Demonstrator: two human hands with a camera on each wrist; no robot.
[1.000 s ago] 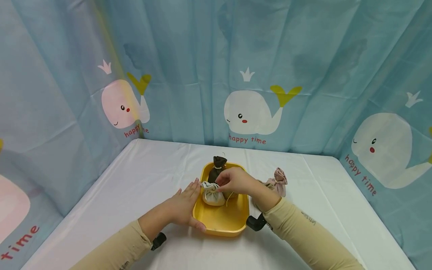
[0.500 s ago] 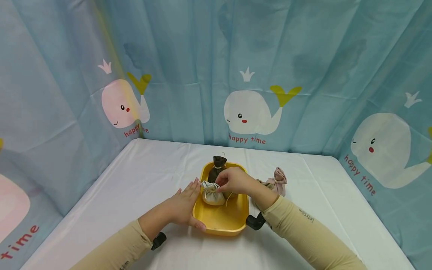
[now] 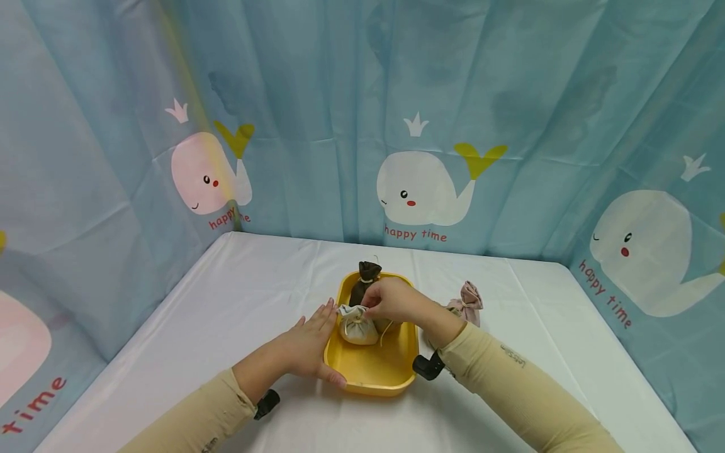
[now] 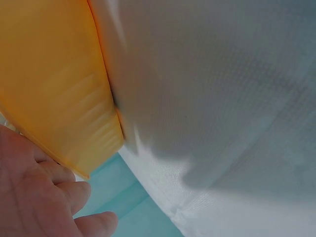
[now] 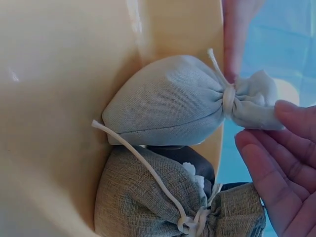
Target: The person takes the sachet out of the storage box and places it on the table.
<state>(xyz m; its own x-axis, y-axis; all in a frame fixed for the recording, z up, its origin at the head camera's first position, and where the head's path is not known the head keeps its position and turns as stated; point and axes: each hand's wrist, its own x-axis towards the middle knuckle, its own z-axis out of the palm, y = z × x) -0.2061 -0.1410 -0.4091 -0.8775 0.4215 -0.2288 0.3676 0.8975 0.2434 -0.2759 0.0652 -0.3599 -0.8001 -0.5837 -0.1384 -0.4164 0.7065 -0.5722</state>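
Observation:
A light cream-grey drawstring pouch (image 3: 359,331) sits in a yellow tray (image 3: 370,372). My right hand (image 3: 399,302) pinches its gathered top between thumb and fingers. Seen in the right wrist view, the cord is tied round the pouch's neck. Beside it is a coarse brown-grey pouch (image 5: 143,190) with a loose pale cord, largely hidden by my right hand in the head view. A dark brown pouch (image 3: 362,290) stands at the tray's far end. My left hand (image 3: 306,345) rests along the tray's left edge, fingers straight, thumb at the near corner.
Right of the tray, a pink pouch (image 3: 469,303) lies on the white tablecloth (image 3: 272,277), with another brownish one partly behind my right wrist. Black wrist-camera parts (image 3: 428,367) jut out near the tray's front right corner. A blue whale-print curtain (image 3: 317,126) encloses the table.
Hardly anything differs: my right hand has shifted very slightly at the pouch's top. The tray, pouches and left hand have kept their places.

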